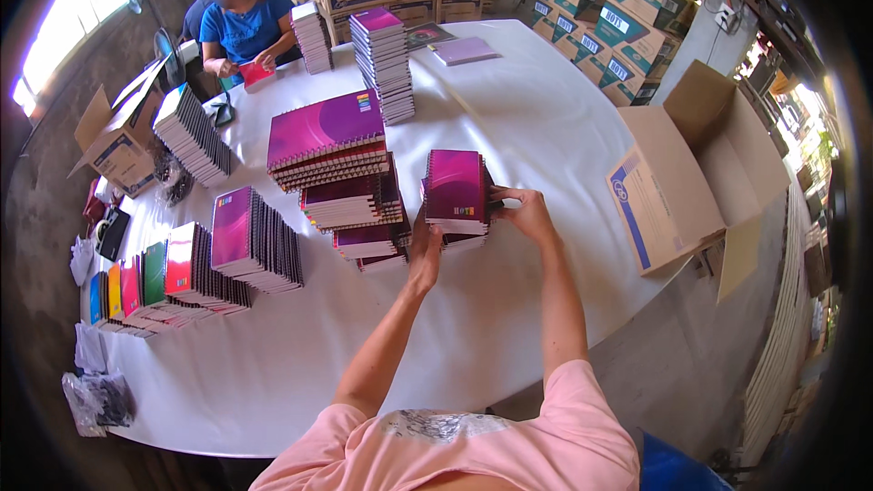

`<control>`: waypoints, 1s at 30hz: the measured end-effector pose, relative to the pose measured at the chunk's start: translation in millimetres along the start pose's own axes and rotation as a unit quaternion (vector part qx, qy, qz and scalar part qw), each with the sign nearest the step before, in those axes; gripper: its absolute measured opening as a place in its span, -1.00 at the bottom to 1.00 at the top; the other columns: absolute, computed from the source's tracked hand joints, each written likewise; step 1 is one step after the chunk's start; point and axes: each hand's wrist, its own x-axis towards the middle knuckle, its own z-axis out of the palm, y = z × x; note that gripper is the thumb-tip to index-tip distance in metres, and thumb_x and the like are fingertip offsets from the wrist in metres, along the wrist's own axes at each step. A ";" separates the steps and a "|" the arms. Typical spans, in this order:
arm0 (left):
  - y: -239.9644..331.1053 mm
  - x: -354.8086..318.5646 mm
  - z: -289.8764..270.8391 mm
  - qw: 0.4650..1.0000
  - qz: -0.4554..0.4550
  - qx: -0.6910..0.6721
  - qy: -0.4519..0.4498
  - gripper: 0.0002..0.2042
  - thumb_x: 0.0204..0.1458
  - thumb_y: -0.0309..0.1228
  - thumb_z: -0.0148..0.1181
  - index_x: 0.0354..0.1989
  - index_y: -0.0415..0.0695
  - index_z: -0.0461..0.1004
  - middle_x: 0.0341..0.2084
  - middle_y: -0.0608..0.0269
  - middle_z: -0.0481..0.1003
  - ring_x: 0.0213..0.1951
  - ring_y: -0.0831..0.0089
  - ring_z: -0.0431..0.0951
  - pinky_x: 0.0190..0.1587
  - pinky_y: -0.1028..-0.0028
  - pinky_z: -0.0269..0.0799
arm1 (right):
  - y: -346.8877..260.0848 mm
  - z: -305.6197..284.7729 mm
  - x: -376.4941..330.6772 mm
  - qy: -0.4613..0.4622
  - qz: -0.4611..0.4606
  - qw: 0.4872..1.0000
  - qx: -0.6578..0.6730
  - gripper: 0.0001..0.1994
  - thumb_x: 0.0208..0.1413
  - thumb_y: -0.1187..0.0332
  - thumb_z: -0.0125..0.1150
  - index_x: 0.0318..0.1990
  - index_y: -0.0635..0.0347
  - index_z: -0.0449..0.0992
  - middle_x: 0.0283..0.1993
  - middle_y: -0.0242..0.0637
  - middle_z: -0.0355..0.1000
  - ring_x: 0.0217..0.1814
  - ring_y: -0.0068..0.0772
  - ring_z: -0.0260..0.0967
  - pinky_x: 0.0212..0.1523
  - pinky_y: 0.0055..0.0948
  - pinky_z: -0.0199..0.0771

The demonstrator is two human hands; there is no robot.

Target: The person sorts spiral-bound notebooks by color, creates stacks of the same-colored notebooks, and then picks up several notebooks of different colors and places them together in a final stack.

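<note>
A small stack of purple spiral notebooks (456, 184) stands on the white table in front of me, between my two hands. My left hand (425, 251) presses against its left side, with the thumb at the near edge. On the right side, my right hand (525, 211) grips the stack with bent fingers; their tips are partly hidden behind the covers. Just left of my left hand rises a taller pile of purple-covered spiral notebooks (327, 132), larger ones lying on top of smaller ones.
Notebook stacks in several colours (155, 277) line the table's left side. A tall purple stack (382, 64) stands farther back. An open carton (664, 209) is at the right, another (123, 150) at the far left. Across the white table (546, 82), a person in blue (245, 32) handles a red notebook.
</note>
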 end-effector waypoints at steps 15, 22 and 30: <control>1.5 -3.3 4.4 0.994 0.039 0.103 -0.024 -0.15 0.02 0.16 -0.15 0.28 -0.26 -0.25 0.27 -0.15 -0.29 0.31 0.04 -0.32 0.28 0.20 -0.32 | 15.4 8.7 -5.2 0.065 0.011 0.994 0.091 -0.76 -0.31 0.70 0.25 -0.37 0.34 0.57 -0.16 -0.17 0.48 -0.07 -0.43 0.42 -0.05 -0.51 0.38; 6.8 -5.2 9.6 0.963 0.101 0.250 0.000 -0.20 -0.04 -0.03 0.09 0.22 -0.33 -0.09 0.20 -0.25 -0.11 0.26 -0.05 -0.13 0.25 0.19 -0.14 | 16.9 7.0 -5.8 0.063 -0.006 0.997 0.034 -0.78 -0.27 0.69 0.22 -0.36 0.35 0.54 -0.14 -0.18 0.48 -0.08 -0.46 0.41 0.00 -0.49 0.32; 2.4 -0.8 9.1 0.962 0.098 0.244 0.080 -0.36 -0.11 -0.31 0.22 0.14 -0.30 0.12 0.14 -0.05 0.12 0.15 0.05 0.15 0.14 0.25 0.13 | 16.5 11.0 -2.7 0.051 0.010 0.994 0.098 -0.68 -0.22 0.74 0.16 -0.20 0.38 0.47 -0.17 -0.27 0.44 -0.10 -0.47 0.37 0.00 -0.45 0.37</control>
